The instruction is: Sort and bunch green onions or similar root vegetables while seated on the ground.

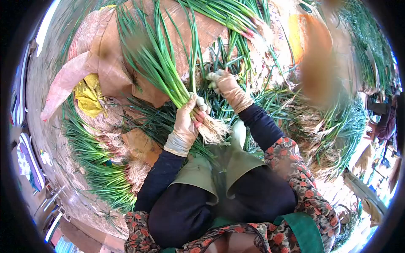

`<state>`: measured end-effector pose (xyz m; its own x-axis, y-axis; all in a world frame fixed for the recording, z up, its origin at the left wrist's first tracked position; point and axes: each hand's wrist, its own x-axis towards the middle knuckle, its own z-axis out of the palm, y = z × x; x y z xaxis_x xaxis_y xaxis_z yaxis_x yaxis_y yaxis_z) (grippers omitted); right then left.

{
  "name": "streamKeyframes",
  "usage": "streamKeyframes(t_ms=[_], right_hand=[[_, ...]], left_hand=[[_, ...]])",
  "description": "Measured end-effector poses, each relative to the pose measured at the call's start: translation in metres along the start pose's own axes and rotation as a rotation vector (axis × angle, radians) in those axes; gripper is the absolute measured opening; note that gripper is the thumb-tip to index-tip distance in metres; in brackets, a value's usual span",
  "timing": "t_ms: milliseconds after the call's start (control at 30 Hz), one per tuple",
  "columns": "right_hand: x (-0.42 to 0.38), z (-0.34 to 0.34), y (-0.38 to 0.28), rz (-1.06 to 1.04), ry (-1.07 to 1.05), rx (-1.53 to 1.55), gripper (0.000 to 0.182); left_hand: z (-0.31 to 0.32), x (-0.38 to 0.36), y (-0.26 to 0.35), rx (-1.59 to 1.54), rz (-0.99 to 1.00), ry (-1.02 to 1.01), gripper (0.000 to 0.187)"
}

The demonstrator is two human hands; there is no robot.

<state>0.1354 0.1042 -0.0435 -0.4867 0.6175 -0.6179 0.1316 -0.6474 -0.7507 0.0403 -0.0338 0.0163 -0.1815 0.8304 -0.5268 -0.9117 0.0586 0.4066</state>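
A bunch of green onions (168, 82) is held by my left hand (187, 122), gloved, its fingers wrapped round the stems just above the reddish bulbs. The pale roots (214, 130) point down and to the right, and the long leaves fan out to the upper left. My right hand (223, 84), also gloved, is to the right of the bunch, apart from it, over loose leaves. Its fingers are curled; whether something small is between them is hidden.
Brown sacking (114, 59) lies at the upper left beside a yellow bag (88, 96). More onion bunches (105, 177) lie at the left, with others (223, 14) at the top. Heaped onions (325, 135) cover the right side. A blurred brown spot obscures the upper right.
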Motion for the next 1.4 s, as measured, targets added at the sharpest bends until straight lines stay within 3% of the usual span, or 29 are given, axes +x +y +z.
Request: streamKeyframes(t_ms=[33, 100, 167, 233, 300, 367, 400, 433, 500, 600, 633, 667, 700, 767, 800, 867, 967, 1000, 1033, 1067, 1100, 1133, 1167, 1300, 1367, 1400], right_hand=[[0.003, -0.015, -0.002, 0.069, -0.16, -0.18, 0.026], [-0.006, -0.011, 0.005, 0.263, -0.462, 0.292, 0.032], [-0.033, 0.023, -0.033, 0.316, -0.433, 0.489, 0.034], [-0.01, 0.025, -0.024, 0.223, -0.535, 0.508, 0.024], [-0.007, 0.026, -0.018, 0.271, -0.495, 0.554, 0.017], [-0.013, 0.022, -0.012, 0.246, -0.423, 0.466, 0.016], [-0.005, 0.025, 0.01, 0.111, -0.226, 0.34, 0.016], [-0.009, 0.014, 0.012, 0.109, -0.329, 0.154, 0.015], [0.013, 0.01, 0.062, -0.262, -0.15, -0.33, 0.016], [0.009, -0.007, 0.034, -0.353, -0.517, -1.23, 0.017], [-0.03, 0.008, -0.032, 0.161, -0.642, -1.029, 0.017], [0.0, -0.019, -0.015, -0.51, -0.78, -1.359, 0.017], [-0.001, -0.032, -0.036, -0.649, -0.576, -1.393, 0.018], [0.003, -0.051, -0.105, -0.615, 0.201, -1.245, 0.024], [0.012, -0.057, -0.125, -0.637, 0.428, -1.256, 0.028], [0.051, -0.096, -0.107, -1.098, 0.636, -1.367, 0.021], [0.039, -0.078, -0.107, -0.806, 0.432, -1.671, 0.027], [0.026, -0.069, -0.099, -0.863, 0.397, -1.614, 0.025], [-0.007, -0.037, -0.107, -0.684, 0.317, -1.401, 0.024], [-0.029, -0.019, -0.099, -0.746, 0.3, -1.332, 0.024], [-0.048, -0.007, -0.088, -0.759, 0.078, -1.166, 0.026], [-0.071, 0.01, -0.08, -0.641, -0.04, -1.109, 0.029], [-0.082, 0.019, -0.061, -0.535, -0.162, -1.099, 0.033], [-0.074, 0.003, -0.024, -0.275, -0.491, -0.841, 0.039], [-0.06, -0.002, -0.029, -0.255, -0.536, -0.982, 0.037], [-0.054, -0.002, -0.027, -0.268, -0.613, -0.836, 0.035]], left_hand=[[-0.001, 0.0, 0.001, -0.012, 0.003, -0.007, 0.017], [-0.004, -0.001, 0.004, -0.119, -0.148, -0.052, 0.018], [-0.005, -0.001, 0.006, -0.181, -0.252, -0.09, 0.018], [-0.004, -0.002, 0.005, -0.3, -0.314, -0.118, 0.019], [-0.004, -0.002, 0.007, -0.439, -0.362, -0.144, 0.023], [-0.018, -0.002, 0.006, -0.382, -0.345, -0.28, 0.023], [-0.015, -0.001, 0.006, -0.486, -0.38, -0.274, 0.022], [-0.012, -0.003, 0.005, -0.592, -0.416, -0.265, 0.02], [-0.001, -0.005, 0.009, -0.656, -0.41, -0.536, 0.014], [0.02, -0.017, 0.027, -0.634, -0.337, -0.573, 0.014], [0.023, -0.018, 0.031, -0.658, -0.256, -0.472, 0.015], [0.024, -0.014, 0.036, -0.646, -0.239, -0.45, 0.015], [0.023, -0.009, 0.042, -0.636, -0.217, -0.425, 0.014], [0.013, -0.001, 0.042, -0.578, -0.203, -0.352, 0.012], [0.008, 0.001, 0.039, -0.535, -0.187, -0.308, 0.011], [-0.005, 0.007, 0.03, -0.391, -0.145, -0.197, 0.014], [-0.014, 0.011, 0.027, -0.131, -0.087, -0.042, 0.026], [0.005, 0.012, 0.025, -0.193, -0.054, 0.045, 0.03], [-0.005, 0.014, 0.027, 0.017, -0.048, -0.004, 0.033], [0.0, 0.011, 0.031, 0.1, -0.088, 0.052, 0.033], [0.005, 0.007, 0.035, 0.186, -0.132, 0.108, 0.032], [-0.018, 0.01, 0.031, 0.201, -0.175, 0.058, 0.031], [-0.002, 0.007, 0.029, 0.218, -0.163, 0.162, 0.028], [-0.01, 0.005, 0.024, 0.371, -0.134, 0.159, 0.031], [-0.012, 0.007, 0.018, 0.309, -0.14, 0.216, 0.028], [-0.007, 0.008, 0.02, 0.254, -0.142, 0.237, 0.024]])
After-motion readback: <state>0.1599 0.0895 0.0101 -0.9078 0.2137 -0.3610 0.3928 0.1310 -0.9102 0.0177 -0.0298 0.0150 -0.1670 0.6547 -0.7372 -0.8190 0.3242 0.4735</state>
